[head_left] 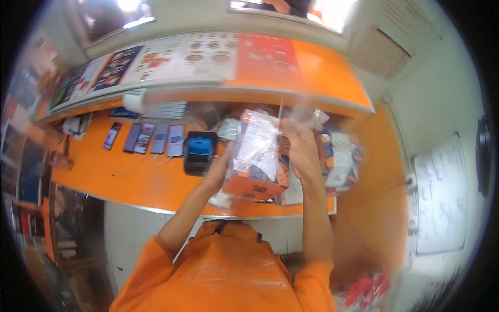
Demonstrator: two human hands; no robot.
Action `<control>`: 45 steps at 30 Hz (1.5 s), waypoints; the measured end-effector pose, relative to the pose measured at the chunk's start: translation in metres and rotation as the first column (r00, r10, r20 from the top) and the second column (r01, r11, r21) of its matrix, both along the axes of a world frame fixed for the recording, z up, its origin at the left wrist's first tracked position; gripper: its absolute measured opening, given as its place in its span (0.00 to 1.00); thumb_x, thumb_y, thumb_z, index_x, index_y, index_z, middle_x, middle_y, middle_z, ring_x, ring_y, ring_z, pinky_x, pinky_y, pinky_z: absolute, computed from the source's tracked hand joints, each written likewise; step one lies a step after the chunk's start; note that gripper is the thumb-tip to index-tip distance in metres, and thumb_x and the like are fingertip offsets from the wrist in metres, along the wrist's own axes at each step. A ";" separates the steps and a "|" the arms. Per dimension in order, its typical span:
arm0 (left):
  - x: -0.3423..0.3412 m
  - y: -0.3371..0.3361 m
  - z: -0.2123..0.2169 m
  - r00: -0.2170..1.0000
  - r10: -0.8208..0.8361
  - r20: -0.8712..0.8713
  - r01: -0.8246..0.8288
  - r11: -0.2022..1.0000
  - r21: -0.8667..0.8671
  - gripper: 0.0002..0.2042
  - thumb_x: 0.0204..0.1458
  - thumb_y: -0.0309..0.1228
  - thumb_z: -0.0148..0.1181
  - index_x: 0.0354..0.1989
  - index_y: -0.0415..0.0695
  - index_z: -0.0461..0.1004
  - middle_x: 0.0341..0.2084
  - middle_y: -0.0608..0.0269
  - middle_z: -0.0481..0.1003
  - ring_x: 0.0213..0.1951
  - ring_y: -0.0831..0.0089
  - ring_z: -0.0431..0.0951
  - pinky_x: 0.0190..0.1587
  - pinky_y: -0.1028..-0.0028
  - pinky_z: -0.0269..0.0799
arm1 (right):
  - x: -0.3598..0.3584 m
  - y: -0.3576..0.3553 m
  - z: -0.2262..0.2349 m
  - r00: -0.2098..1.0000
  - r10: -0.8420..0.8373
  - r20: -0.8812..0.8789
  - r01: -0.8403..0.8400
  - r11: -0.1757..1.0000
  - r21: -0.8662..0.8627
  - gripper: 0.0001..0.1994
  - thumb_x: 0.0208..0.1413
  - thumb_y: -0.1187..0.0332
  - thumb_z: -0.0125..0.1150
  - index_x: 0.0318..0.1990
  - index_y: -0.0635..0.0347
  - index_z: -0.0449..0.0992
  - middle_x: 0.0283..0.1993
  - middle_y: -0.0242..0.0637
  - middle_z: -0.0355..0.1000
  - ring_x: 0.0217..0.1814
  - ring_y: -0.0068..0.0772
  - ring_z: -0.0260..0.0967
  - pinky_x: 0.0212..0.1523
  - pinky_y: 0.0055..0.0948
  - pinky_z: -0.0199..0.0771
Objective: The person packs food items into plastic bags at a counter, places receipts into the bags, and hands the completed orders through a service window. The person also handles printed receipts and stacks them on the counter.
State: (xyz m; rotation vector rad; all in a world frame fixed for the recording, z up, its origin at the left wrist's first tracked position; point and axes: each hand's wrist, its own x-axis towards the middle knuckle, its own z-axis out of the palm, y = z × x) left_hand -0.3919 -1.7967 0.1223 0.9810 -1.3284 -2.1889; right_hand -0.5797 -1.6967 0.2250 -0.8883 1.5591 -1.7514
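An orange and dark blue box in a clear plastic bag (pixel 255 156) is between my two hands, above the front part of the orange counter. A white printed slip lies over its top, under or against the shiny plastic. My left hand (pixel 218 170) presses along the box's left side, fingers partly hidden behind it. At the upper right corner my right hand (pixel 300 148) has its fingers bent closed on the clear plastic, slightly smeared by motion. A second bagged package (pixel 340 158), of like colours with a white slip, sits just right of my right forearm.
Left of the box stands a black label printer (pixel 200 153). Several phones (pixel 158 139) lie in a row with a white cable. A keyboard (pixel 167 110) sits below the raised shelf (pixel 327 70). A whiteboard (pixel 442 203) is on the right wall; red bags (pixel 366 288) lie low right.
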 end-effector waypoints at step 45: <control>0.237 -0.298 -0.020 0.952 0.196 -0.233 -0.289 0.825 -0.485 0.12 0.58 0.29 0.65 0.48 0.37 0.78 0.34 0.64 0.80 0.37 0.80 0.77 0.34 0.79 0.74 | 0.120 -0.060 -0.167 0.462 -0.274 -0.844 0.705 0.691 0.162 0.16 0.68 0.63 0.55 0.52 0.70 0.78 0.51 0.55 0.76 0.55 0.56 0.72 0.58 0.42 0.69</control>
